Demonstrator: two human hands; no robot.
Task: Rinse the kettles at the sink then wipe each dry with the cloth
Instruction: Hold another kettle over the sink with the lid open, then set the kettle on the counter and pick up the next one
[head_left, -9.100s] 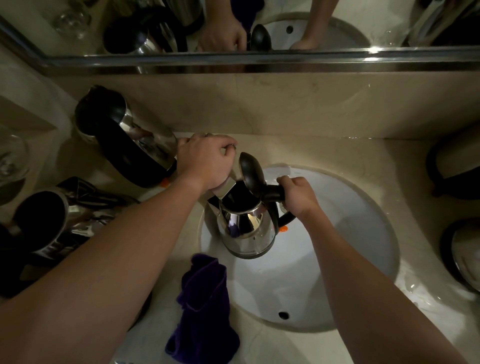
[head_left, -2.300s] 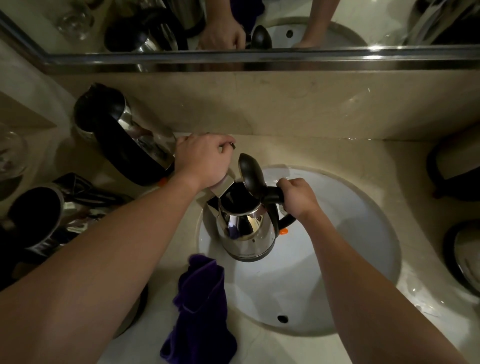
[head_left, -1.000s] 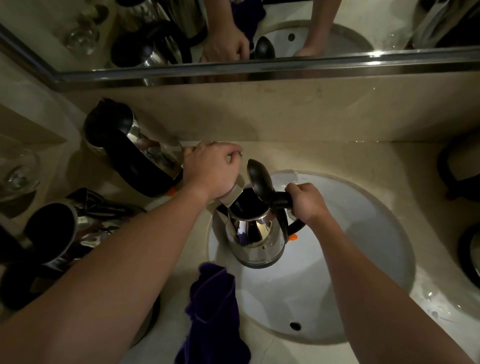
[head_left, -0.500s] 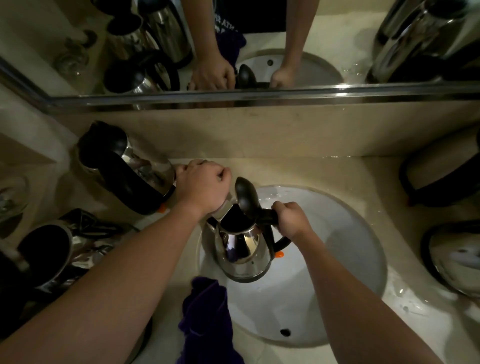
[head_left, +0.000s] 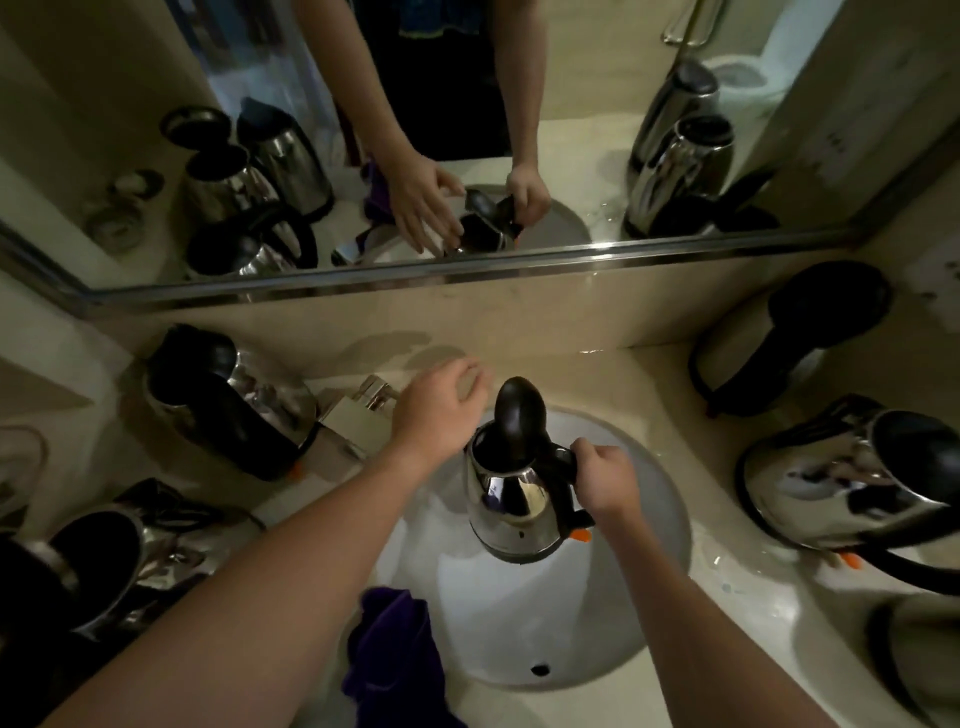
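A steel kettle (head_left: 511, 506) with its black lid raised hangs over the white sink (head_left: 654, 587). My right hand (head_left: 605, 475) grips its black handle. My left hand (head_left: 441, 408) hovers with relaxed fingers beside the kettle's spout, just right of the square chrome tap (head_left: 358, 415), holding nothing. A purple cloth (head_left: 395, 654) lies crumpled on the sink's near-left rim.
Two kettles stand at the left, one (head_left: 228, 400) by the wall and one (head_left: 114, 561) nearer. More kettles (head_left: 878, 478) crowd the right counter, one (head_left: 789, 338) further back. A mirror (head_left: 467, 130) runs along the wall. Water drops wet the counter at right.
My left hand has come off the tap and opened, drifting right toward the kettle. The kettle has shifted right, away from the tap. The camera has tilted up, showing more mirror.
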